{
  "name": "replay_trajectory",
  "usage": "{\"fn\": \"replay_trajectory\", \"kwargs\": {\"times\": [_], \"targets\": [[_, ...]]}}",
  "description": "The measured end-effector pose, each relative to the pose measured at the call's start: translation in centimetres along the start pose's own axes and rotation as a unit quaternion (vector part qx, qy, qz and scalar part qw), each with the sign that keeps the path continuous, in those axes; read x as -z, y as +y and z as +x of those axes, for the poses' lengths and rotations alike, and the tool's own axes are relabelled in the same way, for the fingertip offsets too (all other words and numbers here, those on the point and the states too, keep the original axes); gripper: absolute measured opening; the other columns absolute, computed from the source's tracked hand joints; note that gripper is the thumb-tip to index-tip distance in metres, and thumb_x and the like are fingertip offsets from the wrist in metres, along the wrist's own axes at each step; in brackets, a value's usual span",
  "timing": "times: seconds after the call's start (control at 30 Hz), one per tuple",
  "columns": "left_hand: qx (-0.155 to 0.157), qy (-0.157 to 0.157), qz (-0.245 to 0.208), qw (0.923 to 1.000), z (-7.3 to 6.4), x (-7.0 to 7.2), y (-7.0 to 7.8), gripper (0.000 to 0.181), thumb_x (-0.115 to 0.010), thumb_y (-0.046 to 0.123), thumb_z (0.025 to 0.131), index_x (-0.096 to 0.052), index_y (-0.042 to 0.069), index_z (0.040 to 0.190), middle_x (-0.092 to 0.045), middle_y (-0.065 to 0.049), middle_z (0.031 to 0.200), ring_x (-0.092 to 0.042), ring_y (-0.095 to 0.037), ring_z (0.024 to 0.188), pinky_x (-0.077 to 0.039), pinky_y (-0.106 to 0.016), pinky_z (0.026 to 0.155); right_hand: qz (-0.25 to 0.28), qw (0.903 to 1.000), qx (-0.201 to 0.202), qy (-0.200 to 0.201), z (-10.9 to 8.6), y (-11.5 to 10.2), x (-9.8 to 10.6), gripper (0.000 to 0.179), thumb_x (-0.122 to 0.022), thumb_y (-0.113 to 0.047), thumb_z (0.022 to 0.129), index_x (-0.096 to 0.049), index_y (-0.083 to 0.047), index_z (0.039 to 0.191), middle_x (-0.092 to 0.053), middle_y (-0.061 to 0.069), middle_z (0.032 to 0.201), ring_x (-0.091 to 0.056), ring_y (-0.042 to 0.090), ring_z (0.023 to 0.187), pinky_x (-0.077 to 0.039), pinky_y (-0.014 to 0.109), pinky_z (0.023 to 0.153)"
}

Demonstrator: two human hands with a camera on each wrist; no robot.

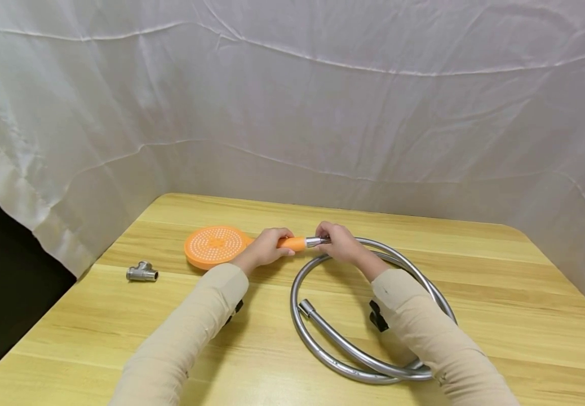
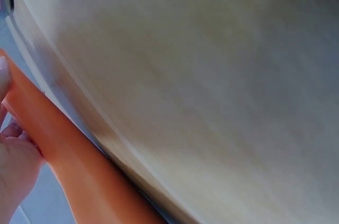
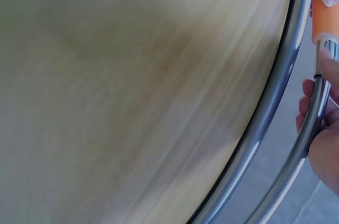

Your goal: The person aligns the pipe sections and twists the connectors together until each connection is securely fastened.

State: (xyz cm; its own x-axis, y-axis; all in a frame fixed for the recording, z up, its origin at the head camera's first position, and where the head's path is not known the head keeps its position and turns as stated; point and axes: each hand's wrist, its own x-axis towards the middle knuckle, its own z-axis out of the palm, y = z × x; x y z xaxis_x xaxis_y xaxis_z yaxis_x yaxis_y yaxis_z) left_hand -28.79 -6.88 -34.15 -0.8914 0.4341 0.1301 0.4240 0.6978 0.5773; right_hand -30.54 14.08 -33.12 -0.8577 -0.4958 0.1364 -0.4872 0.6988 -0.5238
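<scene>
Gripping on the left: the handle (image 1: 292, 243) of the orange shower head (image 1: 216, 246) is grasped by the left hand (image 1: 267, 248), thumb toward the near edge, apparently so that it is steadied against any turn.
Gripping on the right: the metal hose (image 1: 399, 371) is pinched by the right hand (image 1: 342, 243), right by its chrome collar (image 1: 313, 241), presumably for fine control.
Meeting point: chrome collar and handle are seen end to end, in one line; that alignment looks to be why both hands are placed so close. How tightly they are joined cannot be told.
Shower head: its perforated face is turned upward, toward the far-left corner of the table (image 1: 252, 361); whether it is rested there or slightly lifted cannot be made out.
Hose: looped loosely from mid-table down toward the near edge, with slack enough, it seems, for the pinched end to be handled freely.
Inside the loop: the free end (image 1: 306, 307) is touched by neither hand.
Left edge: a T-shaped metal fitting (image 1: 142, 272) is set near it, well apart from both hands, perhaps to leave elbow room.
</scene>
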Motion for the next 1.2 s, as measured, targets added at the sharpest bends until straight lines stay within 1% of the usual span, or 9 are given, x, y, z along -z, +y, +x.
{"fn": "replay_trajectory", "kwargs": {"times": [0.1, 0.27, 0.43, 0.63, 0.83, 0.9, 1.03, 1.1, 1.2], "targets": [[0.0, 0.0, 0.002, 1.0, 0.06, -0.02, -0.05, 0.031, -0.067, 0.016, 0.085, -0.06, 0.001, 0.111, -0.064, -0.013, 0.104, -0.056, -0.021, 0.091, -0.048, -0.037, 0.087, 0.001, 1.0, 0.006, -0.003, 0.04, 0.06, 0.05, 0.016, -0.067, -0.008, 0.084, -0.056, -0.002, 0.094, -0.064, 0.012, 0.089, -0.056, 0.019, 0.078, -0.048, 0.029, 0.067], [0.0, 0.001, 0.004, 1.0, 0.08, 0.0, -0.06, 0.031, -0.067, 0.016, 0.085, -0.06, 0.001, 0.111, -0.064, -0.013, 0.104, -0.057, -0.022, 0.092, -0.048, -0.037, 0.088, 0.007, 1.0, 0.004, -0.002, 0.07, 0.05, 0.1, 0.013, -0.066, -0.011, 0.085, -0.059, -0.002, 0.093, -0.065, 0.011, 0.089, -0.056, 0.018, 0.078, -0.048, 0.029, 0.069], [-0.002, 0.003, 0.007, 1.0, 0.04, 0.02, -0.07, 0.031, -0.067, 0.016, 0.085, -0.06, 0.0, 0.11, -0.064, -0.013, 0.103, -0.057, -0.022, 0.092, -0.048, -0.038, 0.089, -0.009, 0.9999, 0.013, -0.002, 0.07, -0.06, 0.09, 0.012, -0.063, -0.012, 0.088, -0.064, -0.001, 0.094, -0.066, 0.012, 0.09, -0.057, 0.018, 0.078, -0.049, 0.03, 0.07], [-0.002, 0.0, 0.009, 1.0, 0.12, -0.04, -0.1, 0.031, -0.067, 0.016, 0.085, -0.059, 0.0, 0.111, -0.064, -0.013, 0.103, -0.056, -0.022, 0.091, -0.048, -0.037, 0.088, -0.038, 0.9989, 0.029, 0.0, 0.15, -0.09, -0.04, 0.017, -0.057, -0.012, 0.092, -0.066, 0.001, 0.094, -0.064, 0.012, 0.086, -0.052, 0.017, 0.072, -0.045, 0.028, 0.064], [-0.003, -0.001, 0.014, 0.9999, 0.2, -0.12, -0.12, 0.032, -0.067, 0.016, 0.085, -0.059, 0.0, 0.112, -0.064, -0.013, 0.103, -0.056, -0.021, 0.09, -0.048, -0.037, 0.087, -0.041, 0.9988, 0.026, -0.004, 0.21, 0.04, -0.2, 0.02, -0.054, -0.014, 0.094, -0.066, 0.002, 0.093, -0.063, 0.012, 0.084, -0.049, 0.016, 0.068, -0.042, 0.026, 0.06], [-0.003, -0.002, 0.015, 0.9999, 0.22, -0.15, -0.11, 0.032, -0.067, 0.016, 0.085, -0.059, 0.001, 0.112, -0.064, -0.013, 0.103, -0.056, -0.021, 0.091, -0.048, -0.037, 0.087, -0.035, 0.9992, 0.02, -0.009, 0.14, 0.03, -0.16, 0.021, -0.054, -0.015, 0.094, -0.065, 0.003, 0.098, -0.063, 0.013, 0.085, -0.05, 0.017, 0.069, -0.043, 0.027, 0.061], [0.0, -0.003, 0.012, 0.9999, 0.2, -0.14, -0.08, 0.032, -0.067, 0.016, 0.085, -0.059, 0.001, 0.112, -0.064, -0.013, 0.105, -0.056, -0.022, 0.092, -0.047, -0.037, 0.088, -0.023, 0.9997, 0.003, -0.011, -0.04, -0.04, -0.08, 0.023, -0.059, -0.014, 0.091, -0.059, 0.002, 0.108, -0.063, 0.014, 0.091, -0.054, 0.02, 0.076, -0.047, 0.03, 0.067], [0.0, -0.002, 0.012, 0.9999, 0.19, -0.13, -0.07, 0.031, -0.067, 0.016, 0.085, -0.06, 0.001, 0.112, -0.064, -0.013, 0.105, -0.057, -0.022, 0.093, -0.048, -0.038, 0.089, -0.018, 0.9998, -0.004, -0.009, -0.11, -0.09, -0.03, 0.023, -0.062, -0.013, 0.089, -0.056, 0.001, 0.107, -0.063, 0.014, 0.093, -0.055, 0.021, 0.079, -0.047, 0.032, 0.069], [0.001, 0.0, 0.012, 0.9999, 0.14, -0.09, -0.01, 0.032, -0.067, 0.016, 0.085, -0.06, 0.001, 0.111, -0.064, -0.013, 0.104, -0.057, -0.022, 0.093, -0.048, -0.037, 0.089, -0.015, 0.9999, -0.006, -0.005, -0.19, -0.15, -0.02, 0.02, -0.066, -0.01, 0.085, -0.053, -0.002, 0.099, -0.063, 0.014, 0.092, -0.056, 0.021, 0.081, -0.048, 0.032, 0.07]]}}
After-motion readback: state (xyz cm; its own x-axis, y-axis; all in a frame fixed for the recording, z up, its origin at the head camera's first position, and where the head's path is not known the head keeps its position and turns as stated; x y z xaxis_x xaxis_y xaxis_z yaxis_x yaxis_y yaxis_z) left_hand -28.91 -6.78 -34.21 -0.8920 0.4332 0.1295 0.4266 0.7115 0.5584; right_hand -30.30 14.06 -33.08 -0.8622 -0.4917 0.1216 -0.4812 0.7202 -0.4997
